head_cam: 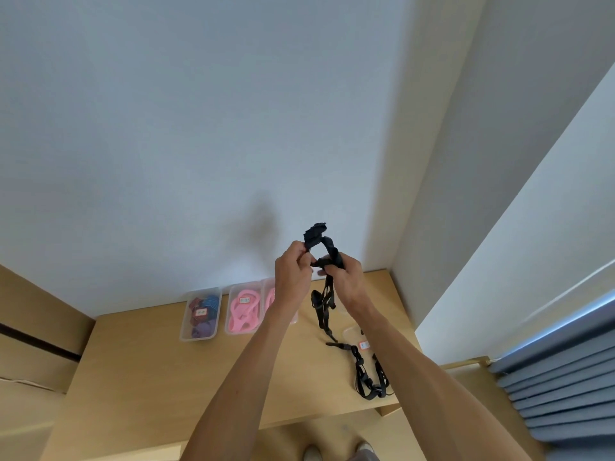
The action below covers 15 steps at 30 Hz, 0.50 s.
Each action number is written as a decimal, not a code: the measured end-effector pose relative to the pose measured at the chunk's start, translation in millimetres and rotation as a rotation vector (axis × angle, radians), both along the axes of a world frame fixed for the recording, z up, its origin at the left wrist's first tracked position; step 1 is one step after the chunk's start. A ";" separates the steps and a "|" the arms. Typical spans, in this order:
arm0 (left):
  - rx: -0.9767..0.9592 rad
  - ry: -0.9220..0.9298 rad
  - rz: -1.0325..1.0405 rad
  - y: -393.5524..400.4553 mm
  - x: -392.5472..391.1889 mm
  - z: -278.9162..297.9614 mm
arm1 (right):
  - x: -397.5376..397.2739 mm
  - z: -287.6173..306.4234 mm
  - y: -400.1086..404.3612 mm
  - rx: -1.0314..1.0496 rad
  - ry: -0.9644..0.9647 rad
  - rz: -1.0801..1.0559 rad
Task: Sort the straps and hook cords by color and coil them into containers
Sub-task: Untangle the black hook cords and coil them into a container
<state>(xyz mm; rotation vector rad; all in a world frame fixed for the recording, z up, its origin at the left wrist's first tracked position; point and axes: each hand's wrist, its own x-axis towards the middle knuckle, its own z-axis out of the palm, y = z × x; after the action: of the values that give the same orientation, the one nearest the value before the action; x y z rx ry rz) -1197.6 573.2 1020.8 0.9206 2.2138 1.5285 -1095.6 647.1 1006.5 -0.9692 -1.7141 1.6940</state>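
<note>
In the head view, both hands are lifted above the wooden table point(159, 371), in front of the white wall. The left hand point(293, 267) has its fingers curled round one part of the black strap point(327, 252), and the right hand point(346, 277) pinches the strap just beside it, so a small loop stands up between them. I judge they hold it high so that the long end hangs free and can be wound into a coil. This end falls down to the table, where its buckles lie near a clear container point(354, 334) with a red label, probably the place for black pieces. Further left, a container of pink cords point(243, 309) and a container of dark mixed straps point(201, 314) stand side by side against the wall, already filled by color.
</note>
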 end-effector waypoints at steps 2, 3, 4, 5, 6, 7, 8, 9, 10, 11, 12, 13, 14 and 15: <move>-0.036 0.087 -0.020 0.0 -2.1 -0.7 | -2.2 3.6 -1.0 -0.101 0.063 0.014; -0.054 0.115 -0.050 0.0 -3.5 -0.4 | -2.3 4.1 -1.0 -0.143 0.082 0.007; -0.065 0.130 -0.081 0.1 -5.8 0.6 | -1.8 4.2 -1.2 -0.175 0.088 -0.014; -0.063 0.122 -0.091 -0.2 -9.3 1.2 | 0.2 2.7 -0.6 -0.209 0.091 -0.058; -0.042 0.079 -0.068 -0.8 -14.1 1.8 | 3.2 0.7 0.9 -0.258 0.102 -0.122; 0.001 0.001 -0.026 -2.4 -19.4 2.7 | 7.1 -2.2 3.8 -0.312 0.114 -0.184; 0.046 -0.078 0.009 -4.6 -25.1 3.9 | 11.0 -5.0 7.1 -0.338 0.105 -0.218; 0.080 -0.145 0.023 -7.3 -30.1 5.0 | 13.8 -8.2 10.5 -0.331 0.075 -0.219; 0.095 -0.190 0.018 -10.1 -33.9 5.6 | 15.6 -11.5 12.5 -0.291 0.011 -0.189; 0.102 -0.223 -0.001 -11.9 -35.9 5.8 | 16.4 -15.0 13.4 -0.230 -0.068 -0.149; 0.107 -0.253 -0.022 -12.2 -35.2 6.0 | 17.0 -16.2 11.8 -0.162 -0.150 -0.113; 0.109 -0.280 -0.047 -11.6 -32.8 6.3 | 16.1 -16.1 8.6 -0.104 -0.210 -0.092; 0.101 -0.290 -0.074 -10.2 -29.4 6.9 | 14.9 -14.9 4.7 -0.054 -0.228 -0.087; 0.089 -0.282 -0.100 -8.9 -26.2 7.8 | 13.2 -12.8 0.2 -0.008 -0.209 -0.092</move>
<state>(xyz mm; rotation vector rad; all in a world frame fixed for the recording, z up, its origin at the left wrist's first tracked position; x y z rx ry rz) -1223.8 564.2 1028.6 0.7739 1.8901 1.6105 -1082.3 647.4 993.7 -1.2469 -1.7647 1.5885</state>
